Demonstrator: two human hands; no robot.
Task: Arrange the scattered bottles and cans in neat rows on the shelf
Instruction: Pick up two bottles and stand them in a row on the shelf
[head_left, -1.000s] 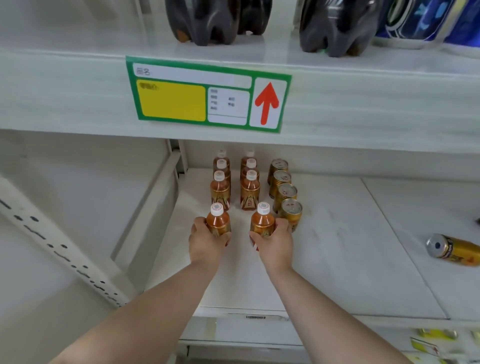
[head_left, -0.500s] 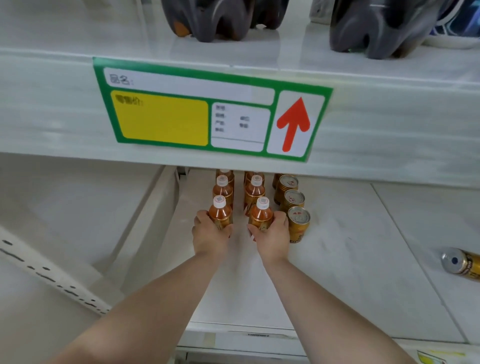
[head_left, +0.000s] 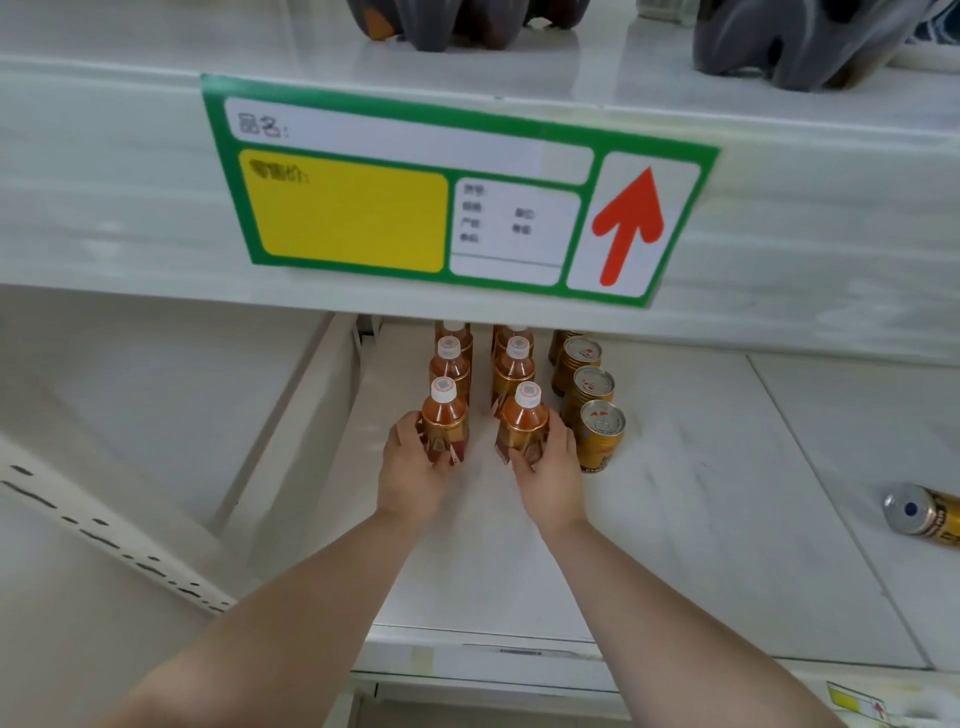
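Observation:
On the white lower shelf (head_left: 701, 519) stand two rows of small amber bottles with white caps and, to their right, a row of gold cans (head_left: 592, 387). My left hand (head_left: 415, 467) grips the front bottle of the left row (head_left: 444, 415). My right hand (head_left: 550, 467) grips the front bottle of the right row (head_left: 522, 418), which leans slightly. The front gold can (head_left: 600, 434) stands just right of my right hand. One more gold can (head_left: 924, 514) lies on its side at the far right. The rows' back ends are hidden by the upper shelf.
The upper shelf's front edge carries a green and yellow price label (head_left: 452, 192) with a red arrow. Dark large bottles (head_left: 779, 41) stand on that upper shelf. A white divider wall (head_left: 291, 441) bounds the shelf on the left. Small yellow tags (head_left: 857, 704) show at the bottom right.
My head has come closer and lower, so the upper shelf hides more of the rows. Both hands pushed the front bottles back against their rows and still hold them.

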